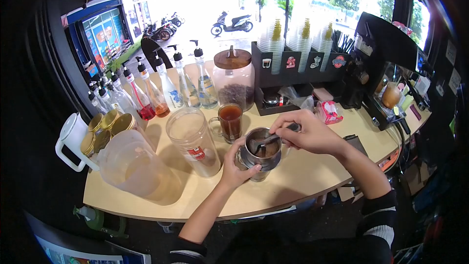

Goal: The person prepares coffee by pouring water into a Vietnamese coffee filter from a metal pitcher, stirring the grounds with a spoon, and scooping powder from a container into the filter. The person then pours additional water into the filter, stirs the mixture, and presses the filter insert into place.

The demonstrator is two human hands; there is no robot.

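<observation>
A metal drip coffee filter (264, 159) sits on top of a glass (260, 176) at the front of the counter. My left hand (236, 166) wraps around the filter's near left side, the thumb lying along its flange. Between the pinched fingers of my right hand (305, 134) is a dark spoon (266, 142), its bowl dipping into the filter. Brown coffee grounds (268, 151) show inside. Just behind stands a glass mug (229, 121) of reddish-brown drink. To the left of my left hand is a tall clear canister (190, 139) with a red label.
Several pump bottles (181, 85) line the counter's back left, near gold-lidded jars (105, 124), a white jug (75, 134) and a frosted pitcher (129, 161). A wooden-lidded jar (233, 80) holds dark beans. Beyond are a black cup rack (298, 66) and a coffee machine (386, 98).
</observation>
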